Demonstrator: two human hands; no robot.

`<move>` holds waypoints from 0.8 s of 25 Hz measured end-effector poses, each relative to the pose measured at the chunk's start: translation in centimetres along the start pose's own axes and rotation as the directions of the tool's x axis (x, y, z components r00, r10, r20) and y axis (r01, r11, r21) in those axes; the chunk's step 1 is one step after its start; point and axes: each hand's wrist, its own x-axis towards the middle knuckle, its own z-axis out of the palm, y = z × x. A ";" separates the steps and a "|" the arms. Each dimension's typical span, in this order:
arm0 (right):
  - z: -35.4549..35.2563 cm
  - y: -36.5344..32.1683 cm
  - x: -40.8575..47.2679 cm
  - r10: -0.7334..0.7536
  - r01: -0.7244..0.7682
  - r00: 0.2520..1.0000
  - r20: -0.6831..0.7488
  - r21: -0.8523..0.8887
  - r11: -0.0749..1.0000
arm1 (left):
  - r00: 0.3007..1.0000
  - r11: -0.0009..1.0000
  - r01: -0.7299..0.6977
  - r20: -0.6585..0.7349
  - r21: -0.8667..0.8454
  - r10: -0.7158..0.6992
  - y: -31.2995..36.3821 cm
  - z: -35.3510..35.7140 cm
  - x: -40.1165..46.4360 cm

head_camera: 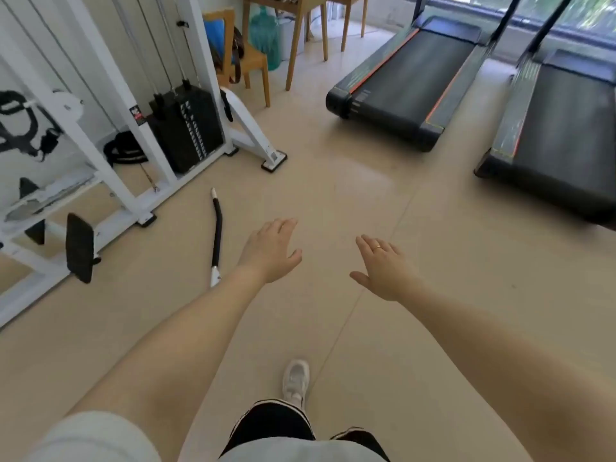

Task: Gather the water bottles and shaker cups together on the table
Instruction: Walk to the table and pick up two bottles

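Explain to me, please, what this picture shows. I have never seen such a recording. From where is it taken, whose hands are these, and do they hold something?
There is only one picture. It comes from a wide-angle camera worn on a person's head, looking forward and down, so the edges look bent. The two bare arms belong to that person. The left hand and the right hand are stretched forward, open, and hold nothing. The right hand wears a ring. Below you see one white shoe on the beige floor; the person seems to be walking. On the left stands a white weight machine, and a black bar lies on the floor near it. On the right are two treadmills. At the top are wooden chairs and a large green bottle. No small water bottles or shaker cups, and no tabletop, are visible here.
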 end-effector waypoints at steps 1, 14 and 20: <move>-1.4 1.0 2.8 0.016 -0.015 1.000 -0.007 0.034 0.999 | 1.000 0.999 -0.009 -0.001 -0.041 0.009 -0.6 -1.1 3.3; -15.4 16.9 37.1 0.077 -0.041 0.976 -0.204 0.171 0.984 | 0.995 0.992 -0.072 -0.080 -0.108 0.063 -6.1 -6.5 43.4; -24.4 23.3 57.9 -0.039 0.044 0.996 -0.083 0.061 0.997 | 0.986 0.986 0.151 0.077 -0.077 -0.145 -11.3 -11.2 62.2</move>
